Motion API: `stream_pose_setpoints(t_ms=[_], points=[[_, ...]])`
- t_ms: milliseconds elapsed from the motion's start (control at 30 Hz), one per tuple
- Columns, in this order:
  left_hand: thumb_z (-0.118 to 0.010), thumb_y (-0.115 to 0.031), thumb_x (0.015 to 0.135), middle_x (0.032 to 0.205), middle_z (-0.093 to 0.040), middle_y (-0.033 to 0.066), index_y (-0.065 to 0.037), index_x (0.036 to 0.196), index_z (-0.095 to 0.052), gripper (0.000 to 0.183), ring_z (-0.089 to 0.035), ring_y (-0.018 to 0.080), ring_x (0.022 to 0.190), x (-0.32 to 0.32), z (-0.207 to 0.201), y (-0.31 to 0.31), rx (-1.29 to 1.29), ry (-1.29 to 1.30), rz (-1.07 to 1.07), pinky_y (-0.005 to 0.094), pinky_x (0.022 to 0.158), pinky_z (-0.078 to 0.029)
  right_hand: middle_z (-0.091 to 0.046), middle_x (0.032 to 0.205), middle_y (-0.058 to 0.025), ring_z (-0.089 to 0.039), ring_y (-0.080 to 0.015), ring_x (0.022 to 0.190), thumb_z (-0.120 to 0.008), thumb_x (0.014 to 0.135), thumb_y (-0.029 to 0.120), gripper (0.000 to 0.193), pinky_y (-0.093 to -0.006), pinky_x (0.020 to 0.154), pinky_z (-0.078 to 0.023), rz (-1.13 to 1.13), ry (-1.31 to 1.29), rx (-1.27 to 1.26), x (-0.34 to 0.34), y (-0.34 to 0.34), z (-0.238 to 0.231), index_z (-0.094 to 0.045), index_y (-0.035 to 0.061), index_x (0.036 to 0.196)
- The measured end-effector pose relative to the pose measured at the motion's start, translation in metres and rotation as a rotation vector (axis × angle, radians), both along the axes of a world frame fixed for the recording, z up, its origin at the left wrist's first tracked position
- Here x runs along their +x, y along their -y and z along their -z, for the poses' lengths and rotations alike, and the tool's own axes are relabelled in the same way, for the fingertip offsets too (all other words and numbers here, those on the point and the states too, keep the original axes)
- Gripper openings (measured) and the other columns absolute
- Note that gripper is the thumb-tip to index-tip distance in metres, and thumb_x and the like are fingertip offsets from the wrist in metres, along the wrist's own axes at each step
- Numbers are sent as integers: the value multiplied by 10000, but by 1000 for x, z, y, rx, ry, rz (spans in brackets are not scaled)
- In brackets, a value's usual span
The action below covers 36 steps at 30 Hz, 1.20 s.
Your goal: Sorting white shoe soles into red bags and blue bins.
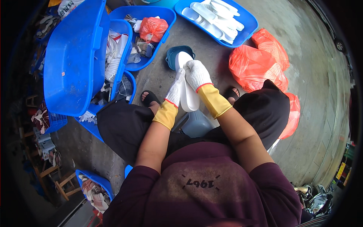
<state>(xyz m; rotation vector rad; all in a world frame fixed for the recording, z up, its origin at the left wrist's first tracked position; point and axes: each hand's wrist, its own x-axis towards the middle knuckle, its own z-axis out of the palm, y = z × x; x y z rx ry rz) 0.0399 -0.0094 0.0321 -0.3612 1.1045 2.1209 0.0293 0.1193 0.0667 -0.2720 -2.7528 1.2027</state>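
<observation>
A white shoe sole point(189, 97) is held lengthwise between my two hands, above a small teal basin point(171, 56). My left hand point(177, 86), in a white knit glove with a yellow cuff, is closed along its left edge. On its other side, my right hand point(197, 75), gloved the same way, wraps round the upper middle of the sole with its fingers curled. Where the fingers meet, part of the sole is hidden. Its rounded toe end points away from me and the other end hangs toward my lap.
At the far right a blue tub point(247, 28) holds several white soles. Orange-red plastic bags point(251, 66) lie on the right. To the left stand a large blue tub point(72, 64) tipped on its side and more tubs of shoe parts point(114, 53). A grey stool point(197, 124) shows between my legs.
</observation>
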Motion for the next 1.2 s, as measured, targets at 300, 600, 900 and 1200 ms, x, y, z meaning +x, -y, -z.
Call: stream_pose_setpoints(t_ms=[300, 600, 900, 1200], points=[[-519, -738, 977, 1476, -545, 175, -69, 1572, -401, 903, -595, 320, 1291, -12, 1, 1, 162, 60, -147, 440, 1067, -519, -736, 1008, -234, -717, -410, 975, -667, 931, 229, 225, -449, 877, -566, -171, -19, -110, -12, 13, -18, -793, 101, 1068], [-503, -654, 1023, 1464, -563, 231, -49, 1561, -419, 813, -634, 345, 1250, -25, -14, 21, 373, 22, 13, 461, 1053, -542, -741, 961, -185, -726, -388, 909, -633, 934, 207, 188, -441, 832, -575, -148, 122, 25, 22, 19, -53, -765, 110, 1025], [-745, -435, 956, 1302, -657, 144, -51, 1446, -530, 659, -675, 289, 1133, -7, -12, 18, 150, 136, -1, 427, 975, -565, -759, 1006, -175, -731, -383, 947, -560, 956, 163, 223, -457, 839, -580, -96, 80, 330, -65, -10, -50, -761, 98, 1027], [-631, -567, 975, 1364, -613, 222, -6, 1505, -465, 789, -604, 357, 1253, -19, -9, 24, 255, -24, -98, 479, 1074, -483, -754, 917, -176, -740, -377, 887, -626, 860, 132, 168, -451, 773, -579, -488, 462, 408, 34, 9, -49, -766, 95, 944]])
